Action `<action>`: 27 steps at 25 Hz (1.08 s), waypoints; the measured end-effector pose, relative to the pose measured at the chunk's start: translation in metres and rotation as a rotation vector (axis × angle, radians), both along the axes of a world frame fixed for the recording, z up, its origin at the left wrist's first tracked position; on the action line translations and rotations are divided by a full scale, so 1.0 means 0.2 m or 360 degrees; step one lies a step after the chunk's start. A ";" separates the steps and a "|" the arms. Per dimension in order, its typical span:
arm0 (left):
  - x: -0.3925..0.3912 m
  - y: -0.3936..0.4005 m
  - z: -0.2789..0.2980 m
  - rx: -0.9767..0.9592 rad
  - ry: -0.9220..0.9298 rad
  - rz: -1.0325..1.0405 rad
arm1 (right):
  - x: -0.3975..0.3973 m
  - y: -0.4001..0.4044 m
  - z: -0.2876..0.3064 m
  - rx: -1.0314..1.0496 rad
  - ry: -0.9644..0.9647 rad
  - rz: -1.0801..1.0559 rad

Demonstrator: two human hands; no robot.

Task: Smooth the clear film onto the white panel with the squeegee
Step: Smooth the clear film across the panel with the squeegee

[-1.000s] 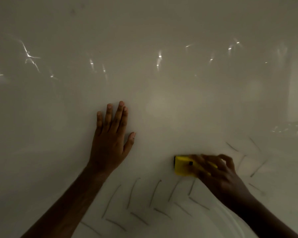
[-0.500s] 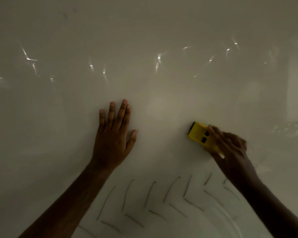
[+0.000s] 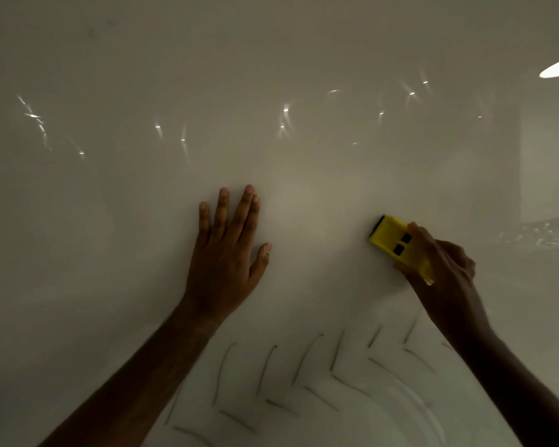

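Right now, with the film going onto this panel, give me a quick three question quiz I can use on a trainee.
1. True or false: the left hand lies flat on the white panel with its fingers straight.
2. Multiple choice: the yellow squeegee is held by A) the left hand, B) the right hand, C) neither hand.
3. Fill in: the herringbone marks lie ______ the two hands in the picture.

Key: 1 true; 2 B; 3 below.
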State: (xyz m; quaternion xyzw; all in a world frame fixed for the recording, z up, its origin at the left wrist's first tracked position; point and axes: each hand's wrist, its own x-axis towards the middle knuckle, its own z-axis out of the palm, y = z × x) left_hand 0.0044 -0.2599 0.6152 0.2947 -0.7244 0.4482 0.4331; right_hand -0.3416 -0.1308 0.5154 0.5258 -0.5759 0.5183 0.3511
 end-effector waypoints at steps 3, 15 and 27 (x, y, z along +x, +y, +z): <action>-0.04 0.00 0.00 0.0000 -0.0005 -0.0001 | 0.06 -0.02 -0.02 -0.0017 0.0140 0.0007; -0.10 0.01 0.00 -0.0005 -0.0036 -0.0011 | -0.42 0.11 0.03 0.0018 -0.0070 -0.0069; -0.14 0.01 -0.03 0.0021 0.0002 -0.0023 | -0.33 0.11 -0.44 0.0152 0.0065 0.0029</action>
